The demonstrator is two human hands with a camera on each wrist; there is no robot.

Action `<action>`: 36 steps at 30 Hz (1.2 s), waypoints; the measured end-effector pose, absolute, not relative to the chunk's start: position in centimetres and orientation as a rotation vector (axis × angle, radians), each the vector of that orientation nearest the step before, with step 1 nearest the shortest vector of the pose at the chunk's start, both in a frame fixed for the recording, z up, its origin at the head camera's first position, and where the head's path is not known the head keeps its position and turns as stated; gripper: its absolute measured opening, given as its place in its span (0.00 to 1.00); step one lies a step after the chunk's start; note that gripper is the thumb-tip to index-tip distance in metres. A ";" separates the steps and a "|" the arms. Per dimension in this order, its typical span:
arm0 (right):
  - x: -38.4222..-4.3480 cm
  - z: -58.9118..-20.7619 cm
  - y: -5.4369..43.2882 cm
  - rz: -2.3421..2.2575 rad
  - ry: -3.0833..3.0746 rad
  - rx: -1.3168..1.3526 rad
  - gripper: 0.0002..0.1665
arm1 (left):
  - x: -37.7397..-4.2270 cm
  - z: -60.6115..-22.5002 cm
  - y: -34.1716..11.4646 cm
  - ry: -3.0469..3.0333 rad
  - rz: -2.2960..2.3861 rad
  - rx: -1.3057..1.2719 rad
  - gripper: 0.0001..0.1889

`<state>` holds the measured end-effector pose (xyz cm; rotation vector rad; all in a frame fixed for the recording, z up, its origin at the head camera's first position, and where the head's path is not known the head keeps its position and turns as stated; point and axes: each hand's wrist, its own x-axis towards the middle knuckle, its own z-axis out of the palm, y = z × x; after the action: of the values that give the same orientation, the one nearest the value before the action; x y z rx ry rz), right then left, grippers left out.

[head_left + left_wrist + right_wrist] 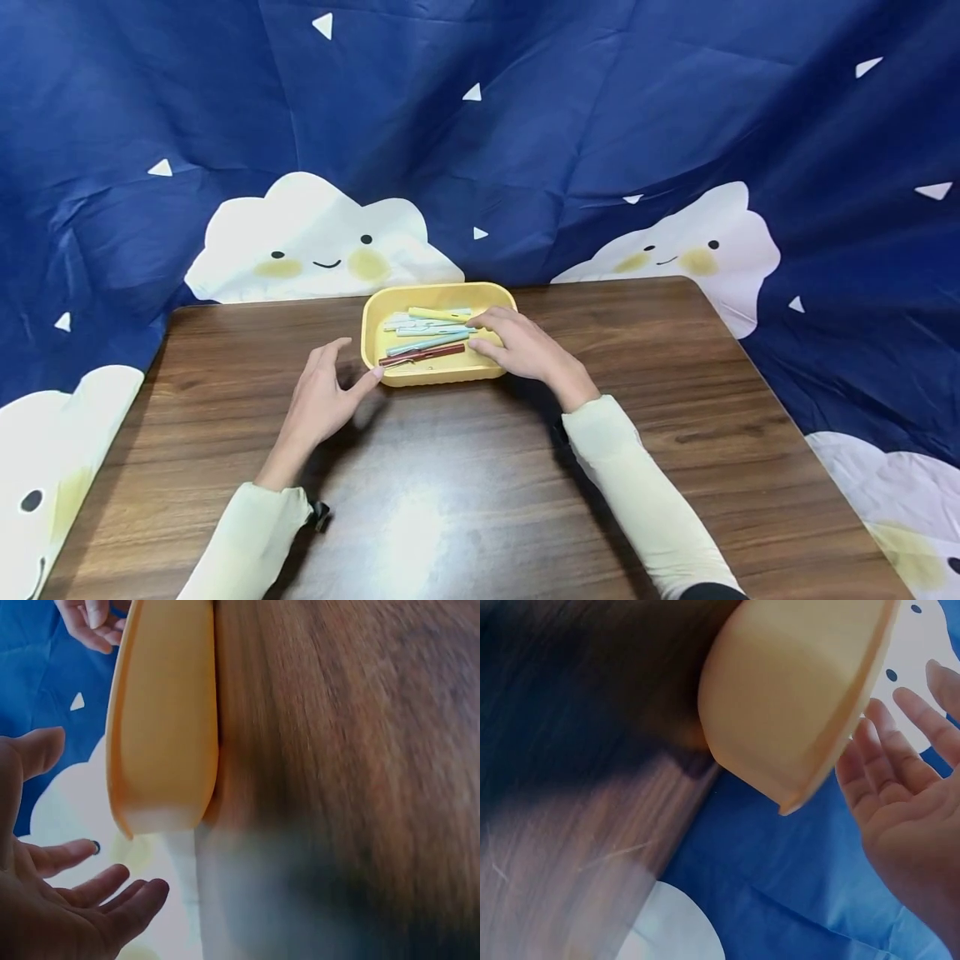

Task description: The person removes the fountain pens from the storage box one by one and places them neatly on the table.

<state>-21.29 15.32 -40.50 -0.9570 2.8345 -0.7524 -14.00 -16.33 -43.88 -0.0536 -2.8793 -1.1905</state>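
Head view: yellow tray w/ assorted pens, on brown tbl nr far edge; your L hand, spread wide, at tray's L end; your R hand, loosely wide, over tray's R end, nr pens. L wrist view: your L hand splayed, beside tray wall. R wrist view: your R hand parted-fingered, by rim.

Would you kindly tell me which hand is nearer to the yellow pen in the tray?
Right. The right hand is by the right end of the yellow pen; the left hand is farther off, beside the tray.
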 end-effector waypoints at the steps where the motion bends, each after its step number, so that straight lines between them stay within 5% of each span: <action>1: -21.4 -40.7 15.2 -0.761 2.832 -0.958 0.23 | -14.0 -43.9 -16.4 -2.878 -1.213 -0.046 0.46; 36: -23.2 -42.8 12.6 -0.634 2.610 -0.995 0.22 | -15.7 -46.4 -15.0 -2.566 -1.914 0.120 0.35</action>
<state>-23.15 12.60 -42.80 -0.9952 2.6099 -0.6337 -15.66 -15.05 -46.38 0.1200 -2.5658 -1.9135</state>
